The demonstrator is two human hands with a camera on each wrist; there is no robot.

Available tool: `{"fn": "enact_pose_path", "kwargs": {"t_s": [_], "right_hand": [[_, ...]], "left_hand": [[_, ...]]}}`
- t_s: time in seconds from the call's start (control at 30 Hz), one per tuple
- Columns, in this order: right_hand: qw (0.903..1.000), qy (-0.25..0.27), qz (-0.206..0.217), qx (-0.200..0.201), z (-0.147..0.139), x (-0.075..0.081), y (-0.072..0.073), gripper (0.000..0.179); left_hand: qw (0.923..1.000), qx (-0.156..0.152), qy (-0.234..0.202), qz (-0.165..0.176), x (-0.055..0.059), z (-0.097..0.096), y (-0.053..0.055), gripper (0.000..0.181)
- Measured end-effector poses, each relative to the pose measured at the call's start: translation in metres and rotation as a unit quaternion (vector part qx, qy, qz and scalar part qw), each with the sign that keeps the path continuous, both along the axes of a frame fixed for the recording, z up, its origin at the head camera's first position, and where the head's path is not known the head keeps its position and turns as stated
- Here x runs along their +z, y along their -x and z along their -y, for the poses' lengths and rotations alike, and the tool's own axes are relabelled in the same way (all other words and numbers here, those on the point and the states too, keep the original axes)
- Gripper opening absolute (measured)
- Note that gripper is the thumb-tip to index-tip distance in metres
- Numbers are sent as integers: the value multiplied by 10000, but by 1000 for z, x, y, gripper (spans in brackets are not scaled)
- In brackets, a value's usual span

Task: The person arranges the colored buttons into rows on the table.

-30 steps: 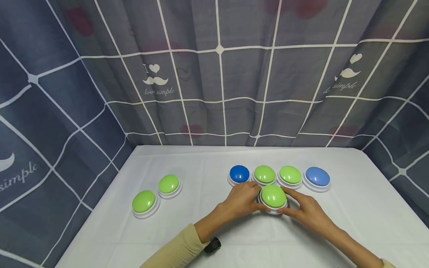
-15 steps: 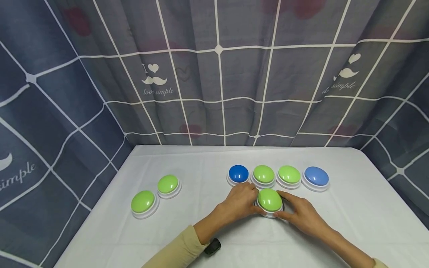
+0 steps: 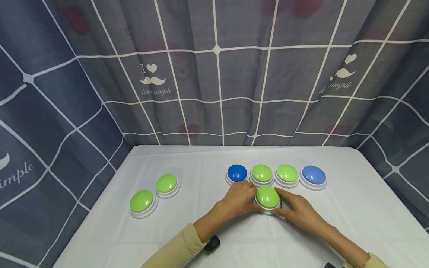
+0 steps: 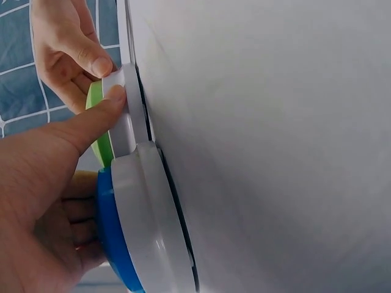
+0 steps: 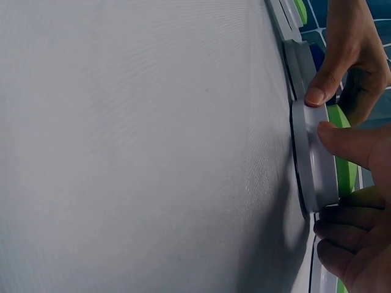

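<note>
A dome-topped green push button (image 3: 267,197) with a white base stands on the white tabletop, held from both sides. My left hand (image 3: 239,198) has its thumb on the base's near left edge, its fingers round toward the back. My right hand (image 3: 299,210) grips the right side, thumb in front and fingers behind. In the left wrist view both thumbs press the white base of the green button (image 4: 125,116), and a blue button (image 4: 116,232) sits close beside it by my left fingers. From the right wrist view, the held green button (image 5: 327,159) shows edge-on.
Behind my hands runs a row: a dark blue button (image 3: 237,173), two green buttons (image 3: 262,173) and a lighter blue button (image 3: 313,175). Two more green buttons (image 3: 141,201) stand at the left. A grid-patterned curtain (image 3: 201,74) encloses the white table (image 3: 187,230).
The held green button has shifted slightly left, first a little nearer and then slightly back, both hands moving with it. The other buttons keep their places; the view drifts slightly.
</note>
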State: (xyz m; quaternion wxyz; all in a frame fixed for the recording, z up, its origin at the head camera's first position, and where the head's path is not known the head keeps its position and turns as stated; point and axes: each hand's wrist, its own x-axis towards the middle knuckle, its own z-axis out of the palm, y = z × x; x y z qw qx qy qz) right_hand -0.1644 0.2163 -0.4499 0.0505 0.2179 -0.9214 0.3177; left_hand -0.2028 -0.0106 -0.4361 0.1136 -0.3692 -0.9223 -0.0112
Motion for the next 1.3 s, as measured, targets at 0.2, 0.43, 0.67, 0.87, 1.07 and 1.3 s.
{"fn": "enact_pose_path", "kwargs": {"t_s": [0.2, 0.43, 0.67, 0.87, 1.07, 1.3], "right_hand": [[9998, 34, 169, -74, 0, -1, -2, 73], [9995, -6, 296, -126, 1, 0, -5, 81], [9997, 178, -85, -130, 7, 1, -7, 81], [9989, 398, -182, -140, 27, 12, -7, 83], [9978, 616, 184, 140, 61, 24, -12, 85], [9921, 781, 350, 918, 108, 46, -22, 87]], "left_hand": [[9999, 48, -34, 105, 0, 0, -1, 57], [10000, -12, -91, -2, -2, 0, -2, 56], [9994, -4, -335, 127, 2, 3, -6, 66], [9974, 313, -575, 303, 18, 21, -9, 68], [9925, 1025, -608, 279, 30, 66, -7, 64], [9753, 1953, -1025, 132, 45, 142, -6, 65]]}}
